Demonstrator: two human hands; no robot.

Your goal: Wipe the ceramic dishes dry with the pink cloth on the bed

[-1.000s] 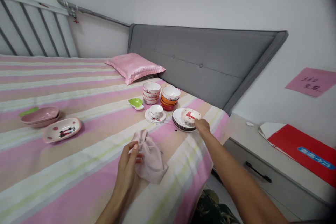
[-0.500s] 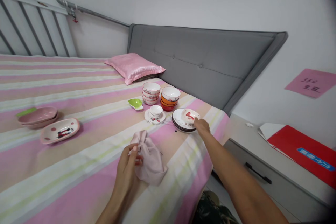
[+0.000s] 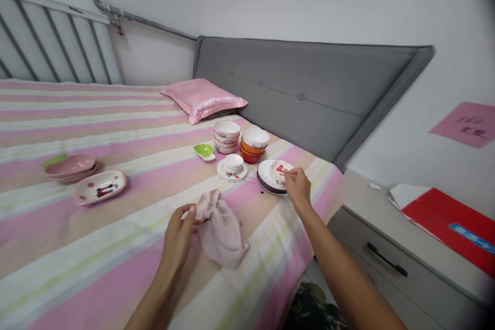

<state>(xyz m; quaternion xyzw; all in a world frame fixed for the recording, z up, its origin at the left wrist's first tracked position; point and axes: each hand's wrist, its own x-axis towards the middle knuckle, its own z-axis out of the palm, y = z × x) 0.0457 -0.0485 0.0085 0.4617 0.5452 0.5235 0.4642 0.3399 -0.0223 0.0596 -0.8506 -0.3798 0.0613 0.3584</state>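
My right hand (image 3: 298, 187) is at the right edge of a small white dish (image 3: 277, 169) with a red design, fingertips pinched at its rim. The dish rests on a stack of dark-edged white plates (image 3: 264, 181). My left hand (image 3: 178, 229) hovers beside a knotted pale pink cloth (image 3: 224, 240), fingers curved and apart; the far fingers are partly hidden. Behind the plates stand a stack of white bowls (image 3: 227, 139) and a stack of orange and red bowls (image 3: 253, 153) topped by a white one. Small white bowls (image 3: 233, 161) sit on flowered saucers (image 3: 228, 178).
A green leaf-shaped dish (image 3: 204, 152) lies left of the bowls. Farther left are pink oval dishes (image 3: 71, 166) and a spotted rectangular dish (image 3: 101, 188). A pink pillow (image 3: 204, 99) lies by the grey headboard (image 3: 305, 77). A nightstand (image 3: 356, 191) holds a red bag (image 3: 444, 216).
My right hand has shifted the small dish slightly left, lower onto the plates. My left hand has drawn back a little from the cloth. The view has turned slightly left.
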